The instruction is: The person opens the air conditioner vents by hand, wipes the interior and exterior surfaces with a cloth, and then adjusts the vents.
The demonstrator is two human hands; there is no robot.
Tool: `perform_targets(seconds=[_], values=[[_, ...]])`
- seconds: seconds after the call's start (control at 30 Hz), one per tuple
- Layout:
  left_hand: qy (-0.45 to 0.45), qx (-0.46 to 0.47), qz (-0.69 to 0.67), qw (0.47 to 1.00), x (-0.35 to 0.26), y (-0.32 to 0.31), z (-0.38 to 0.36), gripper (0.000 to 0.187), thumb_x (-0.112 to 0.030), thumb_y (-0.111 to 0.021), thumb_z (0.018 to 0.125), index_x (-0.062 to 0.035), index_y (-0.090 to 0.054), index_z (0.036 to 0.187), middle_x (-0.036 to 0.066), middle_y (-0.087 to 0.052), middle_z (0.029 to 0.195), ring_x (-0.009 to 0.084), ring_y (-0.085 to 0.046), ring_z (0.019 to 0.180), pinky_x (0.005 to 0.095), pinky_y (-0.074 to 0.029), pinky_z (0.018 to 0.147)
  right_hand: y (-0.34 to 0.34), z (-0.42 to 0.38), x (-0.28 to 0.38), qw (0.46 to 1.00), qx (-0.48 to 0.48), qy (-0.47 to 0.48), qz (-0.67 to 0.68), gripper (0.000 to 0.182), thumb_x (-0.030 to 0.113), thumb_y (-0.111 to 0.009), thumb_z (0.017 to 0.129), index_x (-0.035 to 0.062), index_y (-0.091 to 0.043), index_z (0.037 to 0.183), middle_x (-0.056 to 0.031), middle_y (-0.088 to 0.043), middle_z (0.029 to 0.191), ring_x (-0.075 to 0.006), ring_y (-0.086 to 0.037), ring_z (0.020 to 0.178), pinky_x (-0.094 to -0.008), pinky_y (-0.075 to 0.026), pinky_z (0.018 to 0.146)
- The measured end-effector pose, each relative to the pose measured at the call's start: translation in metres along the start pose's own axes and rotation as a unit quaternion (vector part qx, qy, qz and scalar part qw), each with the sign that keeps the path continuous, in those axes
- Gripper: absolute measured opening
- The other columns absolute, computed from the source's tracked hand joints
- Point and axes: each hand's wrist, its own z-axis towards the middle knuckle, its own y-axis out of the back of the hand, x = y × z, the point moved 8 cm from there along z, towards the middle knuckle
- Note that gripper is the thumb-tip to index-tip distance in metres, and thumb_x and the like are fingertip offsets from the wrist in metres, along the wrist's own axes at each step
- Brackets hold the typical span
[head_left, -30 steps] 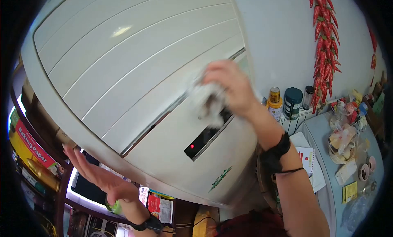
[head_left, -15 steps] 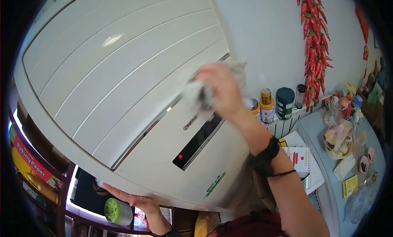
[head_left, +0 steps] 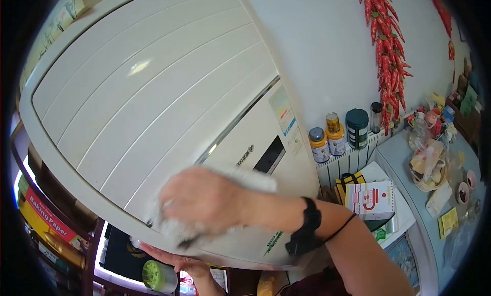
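A tall white floor-standing air conditioner (head_left: pixel 169 86) with a slatted front panel fills the left and middle of the head view. My right hand (head_left: pixel 202 201) grips a white cloth (head_left: pixel 253 180) and presses it against the lower front, left of the dark display strip (head_left: pixel 269 155). The hand is slightly smeared by motion, and cloth shows around it. At the bottom left, my left hand (head_left: pixel 179 264) has its fingers stretched along the unit's side edge. Its palm is partly hidden.
Several jars, including a dark green tub (head_left: pixel 357 128), stand on a radiator (head_left: pixel 353 157) at right. Red chili garlands (head_left: pixel 389 61) hang on the wall. A cluttered table (head_left: pixel 404 160) is far right. Shelves at left hold a baking paper box (head_left: pixel 48 219) and a green-lidded container (head_left: pixel 159 276).
My right hand has moved the cloth from the upper right of the front panel down to the lower left, uncovering the sticker and part of the display. My left hand stays at the side edge.
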Motion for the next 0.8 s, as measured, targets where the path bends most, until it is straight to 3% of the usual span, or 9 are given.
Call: perform_targets(seconds=[0.1, 0.23, 0.4, 0.5, 0.6, 0.67, 0.8], values=[[-0.001, 0.029, -0.003, 1.0, 0.003, -0.002, 0.002, 0.1, -0.08, -0.013, 0.086, -0.0052, 0.0, 0.152, 0.014, -0.004, 0.159, 0.0303, -0.012, 0.145, 0.0486, -0.016, 0.117, 0.052, -0.02, -0.056, 0.993, 0.013, -0.055, -0.106, 0.018, 0.006, -0.061, 0.074, 0.0125, -0.066, 0.09, -0.0062, -0.063, 0.104, -0.0262, -0.06, 0.1, -0.0404, -0.048, 0.088], [0.024, 0.014, 0.03, 0.999, 0.003, -0.001, 0.0, 0.104, -0.082, -0.015, 0.083, -0.0055, 0.002, 0.152, 0.014, -0.004, 0.158, 0.0302, -0.012, 0.145, 0.0489, -0.017, 0.117, 0.127, -0.048, -0.126, 0.966, -0.04, -0.14, -0.214, 0.019, 0.002, -0.059, 0.076, 0.0082, -0.065, 0.093, -0.0099, -0.062, 0.103, -0.0308, -0.059, 0.098, -0.0384, -0.047, 0.088], [0.04, 0.01, 0.027, 0.999, -0.001, -0.004, 0.001, 0.106, -0.083, -0.019, 0.082, -0.0063, 0.004, 0.152, 0.014, -0.004, 0.158, 0.0302, -0.012, 0.146, 0.0488, -0.016, 0.118, 0.193, -0.068, -0.192, 0.945, -0.089, -0.245, -0.2, 0.022, 0.001, -0.057, 0.078, 0.0051, -0.063, 0.098, -0.0121, -0.062, 0.105, -0.0312, -0.058, 0.101, -0.0351, -0.046, 0.09], [0.032, 0.023, 0.02, 0.999, -0.003, -0.007, 0.002, 0.105, -0.083, -0.018, 0.083, -0.0066, 0.005, 0.152, 0.013, -0.003, 0.159, 0.0298, -0.011, 0.146, 0.0486, -0.016, 0.118, 0.188, -0.065, -0.183, 0.944, -0.054, -0.224, -0.238, 0.027, 0.001, -0.058, 0.075, 0.0037, -0.062, 0.101, -0.0123, -0.062, 0.106, -0.0319, -0.056, 0.103, -0.0359, -0.044, 0.092], [0.025, -0.015, 0.035, 0.999, -0.003, -0.005, 0.001, 0.105, -0.084, -0.018, 0.082, -0.0083, -0.003, 0.153, 0.016, -0.01, 0.157, 0.0328, -0.019, 0.144, 0.0515, -0.024, 0.114, 0.154, -0.049, -0.141, 0.961, -0.052, -0.145, -0.229, 0.023, 0.006, -0.055, 0.075, 0.005, -0.064, 0.096, -0.0125, -0.062, 0.099, -0.0341, -0.057, 0.096, -0.041, -0.045, 0.085], [0.011, -0.017, 0.035, 0.999, -0.002, -0.004, 0.002, 0.104, -0.083, -0.02, 0.083, -0.0082, -0.003, 0.153, 0.016, -0.01, 0.157, 0.0329, -0.019, 0.144, 0.0513, -0.023, 0.114, 0.114, -0.029, -0.109, 0.978, 0.007, -0.108, -0.18, 0.019, 0.01, -0.057, 0.076, 0.007, -0.064, 0.093, -0.0113, -0.062, 0.096, -0.0328, -0.056, 0.095, -0.0416, -0.045, 0.083], [-0.002, -0.007, 0.003, 1.0, -0.005, -0.005, 0.004, 0.101, -0.08, -0.022, 0.085, -0.0074, -0.002, 0.153, 0.015, -0.008, 0.158, 0.0328, -0.017, 0.144, 0.0519, -0.021, 0.115, 0.041, 0.0, -0.04, 0.994, 0.027, -0.073, -0.072, 0.016, 0.017, -0.058, 0.074, 0.0084, -0.063, 0.086, -0.0091, -0.058, 0.088, -0.0293, -0.056, 0.089, -0.0401, -0.045, 0.079]])
